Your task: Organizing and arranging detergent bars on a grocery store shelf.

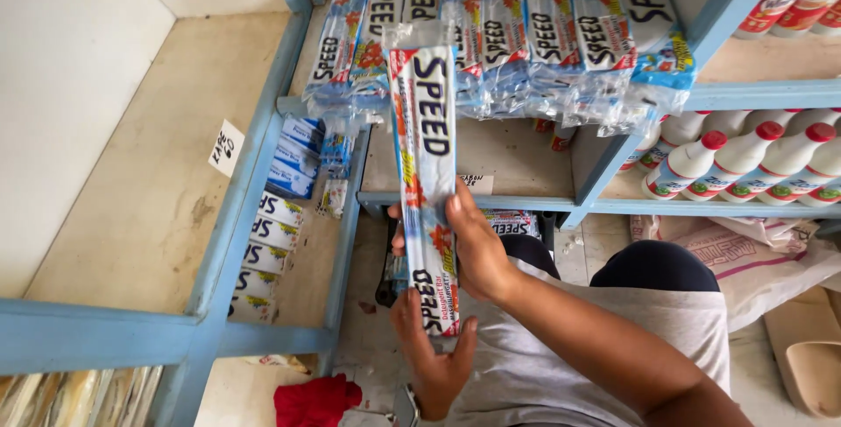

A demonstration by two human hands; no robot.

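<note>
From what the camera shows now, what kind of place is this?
Probably a small shop's stockroom: pale blue wooden shelves carry many identical long wrapped soap bars and red-capped white plastic bottles; both hands hold one bar.

I see the blue-framed shelf (pixel 263 138): above my grip a row of long wrapped bars (pixel 526 15) lies on it, left of the grip small packs (pixel 267 243), right white red-capped bottles (pixel 753 164).

top: grey shirt (pixel 561 348) | legs: dark trousers (pixel 657 265) | forearms: bare, no sleeves
</note>
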